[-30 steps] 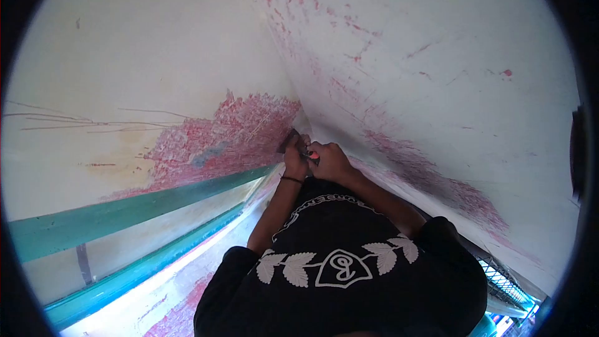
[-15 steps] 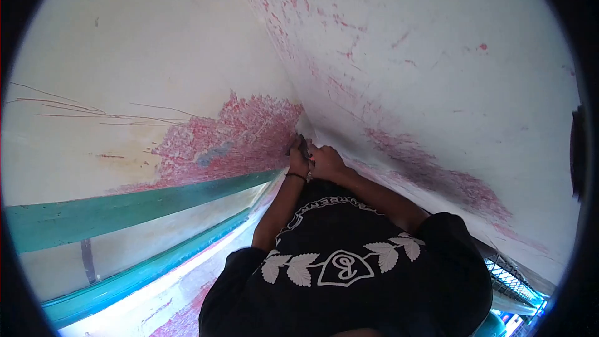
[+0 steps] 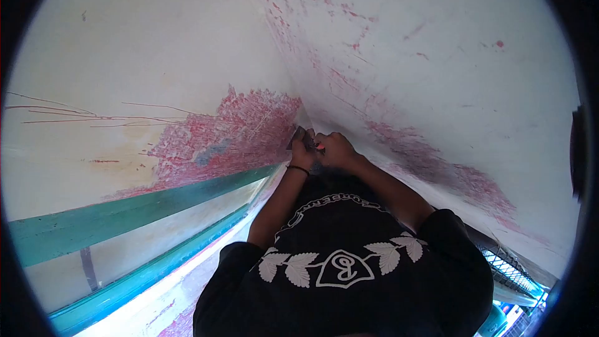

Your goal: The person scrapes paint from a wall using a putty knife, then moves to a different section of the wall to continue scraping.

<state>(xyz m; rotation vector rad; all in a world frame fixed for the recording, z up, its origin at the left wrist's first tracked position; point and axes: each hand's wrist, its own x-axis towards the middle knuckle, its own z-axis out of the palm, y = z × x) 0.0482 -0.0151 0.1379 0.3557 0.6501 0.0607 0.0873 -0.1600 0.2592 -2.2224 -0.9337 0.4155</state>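
Observation:
Both my hands are in the corner where two scraped walls meet, close together. My left hand (image 3: 302,155), with a dark band at the wrist, is closed, its fingers on a dark flat scraper blade (image 3: 292,136) beside the red-stained patch. My right hand (image 3: 337,151) is closed just to the right of it, around something with a small orange-red part showing, perhaps the scraper's handle. The fingers cover most of the tool, so where blade and handle join is hidden. The red patch (image 3: 243,128) on the left wall shows scraped paint.
A green rail (image 3: 143,198) runs along the left wall below the patch, with a turquoise rail (image 3: 162,268) under it. The right wall (image 3: 449,87) bears more red streaks. Metal mesh (image 3: 508,268) shows at lower right. My black shirt (image 3: 343,243) fills the lower middle.
My right hand has moved slightly right and up, away from my left, and more of the orange-red part shows. The dark blade is more visible at the left hand. The view has tilted a little.

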